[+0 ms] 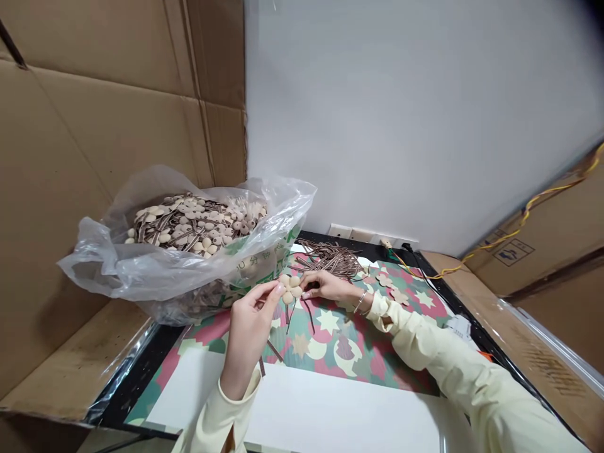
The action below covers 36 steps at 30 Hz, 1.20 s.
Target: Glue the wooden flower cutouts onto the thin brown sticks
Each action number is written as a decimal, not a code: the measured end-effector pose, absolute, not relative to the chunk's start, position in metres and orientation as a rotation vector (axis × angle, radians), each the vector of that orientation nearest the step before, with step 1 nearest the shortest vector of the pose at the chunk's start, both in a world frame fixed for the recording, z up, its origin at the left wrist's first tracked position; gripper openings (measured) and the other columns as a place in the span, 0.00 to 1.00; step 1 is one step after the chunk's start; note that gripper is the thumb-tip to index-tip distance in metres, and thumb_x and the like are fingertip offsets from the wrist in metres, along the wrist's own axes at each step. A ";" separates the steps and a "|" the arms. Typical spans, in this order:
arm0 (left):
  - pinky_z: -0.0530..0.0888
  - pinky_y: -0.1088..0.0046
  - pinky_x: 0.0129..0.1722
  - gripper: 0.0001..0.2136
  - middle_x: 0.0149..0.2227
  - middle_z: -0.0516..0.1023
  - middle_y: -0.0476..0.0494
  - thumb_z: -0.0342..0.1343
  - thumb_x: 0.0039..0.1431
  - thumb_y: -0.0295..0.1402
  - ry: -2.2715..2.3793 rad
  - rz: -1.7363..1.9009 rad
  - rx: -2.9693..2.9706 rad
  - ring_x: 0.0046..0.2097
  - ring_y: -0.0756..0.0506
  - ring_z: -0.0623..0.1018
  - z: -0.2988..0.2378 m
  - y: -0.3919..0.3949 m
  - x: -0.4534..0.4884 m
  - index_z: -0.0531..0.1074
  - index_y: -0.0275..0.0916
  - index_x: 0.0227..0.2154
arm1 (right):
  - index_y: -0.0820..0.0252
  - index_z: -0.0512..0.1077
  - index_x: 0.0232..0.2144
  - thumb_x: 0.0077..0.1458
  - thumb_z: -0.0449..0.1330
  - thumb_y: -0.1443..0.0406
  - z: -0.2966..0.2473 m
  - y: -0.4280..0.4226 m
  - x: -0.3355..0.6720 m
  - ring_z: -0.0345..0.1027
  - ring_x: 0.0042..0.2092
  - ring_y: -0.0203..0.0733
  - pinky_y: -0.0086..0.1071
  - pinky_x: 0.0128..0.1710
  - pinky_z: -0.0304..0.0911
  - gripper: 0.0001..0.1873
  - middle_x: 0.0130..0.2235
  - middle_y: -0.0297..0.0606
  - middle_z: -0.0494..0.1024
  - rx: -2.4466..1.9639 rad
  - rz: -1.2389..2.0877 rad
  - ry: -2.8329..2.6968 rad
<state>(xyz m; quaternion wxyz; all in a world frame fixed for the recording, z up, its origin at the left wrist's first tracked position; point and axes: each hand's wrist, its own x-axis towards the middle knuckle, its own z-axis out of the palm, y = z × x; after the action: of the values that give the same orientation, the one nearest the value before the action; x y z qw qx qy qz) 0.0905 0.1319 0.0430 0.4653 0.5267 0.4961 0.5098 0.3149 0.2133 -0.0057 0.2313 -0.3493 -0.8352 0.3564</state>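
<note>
My left hand (248, 327) is raised over the patterned table cover (330, 340), its fingers pinched on the left side of a small beige flower-shaped piece (291, 289). My right hand (325, 286) pinches the same piece from the right. Thin brown striped ribbons (306, 313) hang down from the piece between my hands. Both sleeves are pale yellow, and a bracelet sits on my right wrist.
A clear plastic bag (189, 258) full of finished beige pieces with ribbons stands at the left. A pile of loose brown ribbons (333, 258) and a few beige cutouts (391, 289) lie behind my hands. Cardboard walls (94, 126) flank both sides; yellow wire (519, 226) runs right.
</note>
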 end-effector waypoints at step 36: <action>0.72 0.72 0.36 0.12 0.38 0.81 0.43 0.52 0.54 0.38 1.320 1.128 1.757 0.38 0.44 0.78 0.028 0.134 0.117 0.78 0.37 0.34 | 0.64 0.74 0.34 0.56 0.53 0.63 0.030 0.135 0.359 0.74 0.29 0.38 0.30 0.28 0.69 0.12 0.31 0.40 0.79 -1.373 1.207 -2.108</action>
<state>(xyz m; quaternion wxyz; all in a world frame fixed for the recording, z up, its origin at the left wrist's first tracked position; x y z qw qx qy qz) 0.1174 0.1339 0.0284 0.3294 0.6717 0.5044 0.4311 0.3594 0.1349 0.0302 0.1746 -0.4846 -0.7438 0.4260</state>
